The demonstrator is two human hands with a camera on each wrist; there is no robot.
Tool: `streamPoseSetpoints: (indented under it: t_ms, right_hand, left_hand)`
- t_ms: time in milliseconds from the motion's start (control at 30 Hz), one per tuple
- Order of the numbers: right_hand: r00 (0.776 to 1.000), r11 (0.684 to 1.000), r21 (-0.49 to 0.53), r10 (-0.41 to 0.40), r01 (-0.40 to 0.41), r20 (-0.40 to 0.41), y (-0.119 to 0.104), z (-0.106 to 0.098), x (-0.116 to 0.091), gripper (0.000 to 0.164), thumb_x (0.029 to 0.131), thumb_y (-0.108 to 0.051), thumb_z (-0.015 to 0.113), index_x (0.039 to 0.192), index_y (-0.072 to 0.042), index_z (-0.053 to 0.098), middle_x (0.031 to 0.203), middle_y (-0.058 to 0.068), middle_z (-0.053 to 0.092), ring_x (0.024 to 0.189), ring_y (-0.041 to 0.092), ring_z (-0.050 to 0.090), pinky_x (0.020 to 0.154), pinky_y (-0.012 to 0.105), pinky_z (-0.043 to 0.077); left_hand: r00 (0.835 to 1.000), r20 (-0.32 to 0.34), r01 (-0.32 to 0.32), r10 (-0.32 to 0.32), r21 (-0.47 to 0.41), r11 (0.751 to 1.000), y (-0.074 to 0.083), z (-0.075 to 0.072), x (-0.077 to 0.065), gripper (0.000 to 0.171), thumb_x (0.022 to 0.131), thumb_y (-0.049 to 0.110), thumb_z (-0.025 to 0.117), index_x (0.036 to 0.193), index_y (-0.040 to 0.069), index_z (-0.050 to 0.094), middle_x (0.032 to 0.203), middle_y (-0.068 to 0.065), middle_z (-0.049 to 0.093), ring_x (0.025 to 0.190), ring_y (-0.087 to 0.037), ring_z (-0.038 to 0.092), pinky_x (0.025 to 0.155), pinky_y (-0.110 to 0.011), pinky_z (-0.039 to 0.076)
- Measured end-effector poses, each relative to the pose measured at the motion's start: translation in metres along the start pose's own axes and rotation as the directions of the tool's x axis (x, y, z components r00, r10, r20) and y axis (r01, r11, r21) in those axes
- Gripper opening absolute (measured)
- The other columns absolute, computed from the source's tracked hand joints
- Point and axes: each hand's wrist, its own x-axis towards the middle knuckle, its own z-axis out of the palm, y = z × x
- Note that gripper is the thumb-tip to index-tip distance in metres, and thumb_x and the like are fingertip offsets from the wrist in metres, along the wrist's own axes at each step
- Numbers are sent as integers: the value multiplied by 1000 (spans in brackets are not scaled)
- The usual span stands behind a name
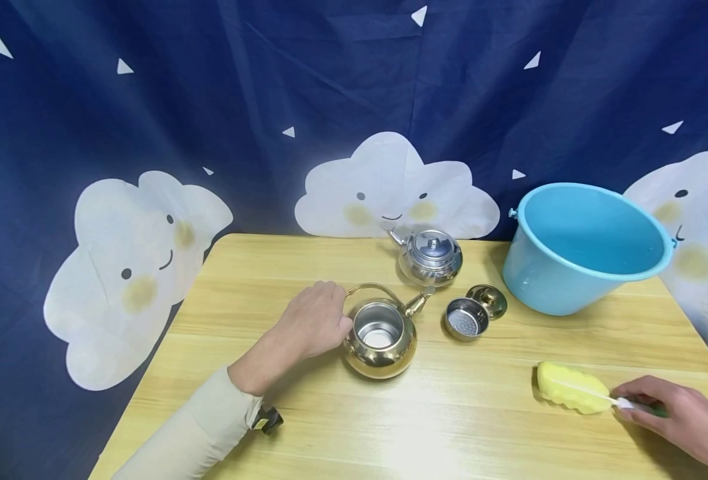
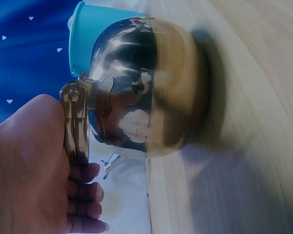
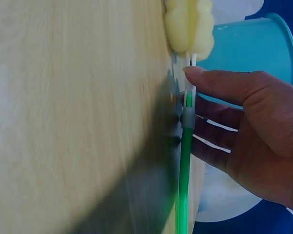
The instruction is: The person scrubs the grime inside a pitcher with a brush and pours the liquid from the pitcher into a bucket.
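Note:
My left hand (image 1: 318, 319) grips the handle of a gold teapot (image 1: 384, 363) at the middle of the table. The pot's lid is off and its silvery inside shows, with the spout pointing right. In the left wrist view, fingers curl round the hinged handle (image 2: 75, 122) beside the shiny pot body (image 2: 136, 92). At the front right, my right hand (image 1: 681, 410) pinches the stem of a yellow sponge brush (image 1: 573, 388) between thumb and fingers. Its green handle (image 3: 184, 170) runs below the fingers in the right wrist view, and the sponge head (image 3: 188, 27) is above.
A silver teapot (image 1: 431, 260) with its lid on stands behind the gold one. Right of the gold pot are a metal strainer cup (image 1: 466, 320) and a gold lid (image 1: 489, 300). A blue bucket (image 1: 570, 267) stands at the back right, before a cloud-print curtain (image 1: 354, 80).

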Motion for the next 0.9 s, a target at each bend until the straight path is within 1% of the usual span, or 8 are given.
streamPoseSetpoints:
  t_ms: [100, 167, 333, 600, 767, 833, 900]
  right_hand:
    - [1000, 1000, -14, -7, 7, 8, 4, 0, -2, 28, 77, -18, 88, 100, -8, 77, 95, 2, 75, 72, -11, 55, 63, 22, 55]
    - [1000, 1000, -14, -6, 7, 16, 6, -1, -3, 29, 77, -18, 88, 101, -8, 77, 95, 2, 75, 71, -12, 55, 62, 19, 53]
    - [999, 1000, 6, 4, -4, 50, 6, -3, -4, 31, 79, -20, 88, 103, -4, 76, 95, 2, 74, 70, -10, 55, 62, 19, 53]
    - [999, 1000, 24, 3, -4, 41, 5, -2, 1, 31, 78, -18, 88, 99, -2, 72, 89, -2, 70, 69, -12, 47, 61, 19, 51]
    - [999, 999, 40, -12, 10, 43, 3, 0, 4, 24, 79, -16, 87, 94, -7, 71, 86, -6, 68, 69, -11, 46, 61, 20, 49]
    - [999, 997, 61, -38, 36, 32, 2, 0, 5, 21, 80, -14, 86, 92, -10, 70, 84, -10, 66, 70, -11, 46, 60, 20, 49]
    - [997, 993, 86, -77, 77, -2, 1, 1, 4, 19, 80, -12, 86, 91, -13, 70, 82, -15, 64, 71, -11, 46, 59, 20, 49]
  left_hand:
    - [1000, -5, 1, -1, -4, 1000, 0, 0, -1, 13, 83, 25, 52, 78, 14, 48, 76, -3, 51, 67, -19, 46, 57, -28, 36]
    - [1000, -9, 3, -3, -10, 1000, 0, 0, -1, 14, 83, 26, 53, 78, 14, 48, 76, -3, 51, 66, -19, 46, 57, -28, 36]
    - [1000, -8, 3, -3, -5, 1000, -1, 1, 0, 14, 84, 26, 52, 79, 14, 49, 77, -3, 51, 68, -19, 46, 58, -28, 36]
    - [1000, -4, -3, 3, -4, 1000, -1, 1, 0, 14, 83, 26, 52, 79, 14, 49, 77, -4, 51, 67, -19, 46, 57, -28, 36]
    - [1000, -1, 0, 0, -4, 1000, 0, 1, 1, 14, 83, 27, 52, 79, 14, 49, 78, -4, 52, 68, -19, 46, 57, -28, 36]
    - [1000, 1, 1, -1, -2, 1000, 0, 0, 0, 15, 84, 27, 52, 79, 14, 49, 78, -4, 51, 68, -19, 46, 58, -28, 36]
    - [1000, 2, 0, 0, 0, 1000, 0, 0, 0, 15, 84, 27, 52, 80, 13, 49, 78, -3, 51, 68, -19, 46, 58, -28, 36]
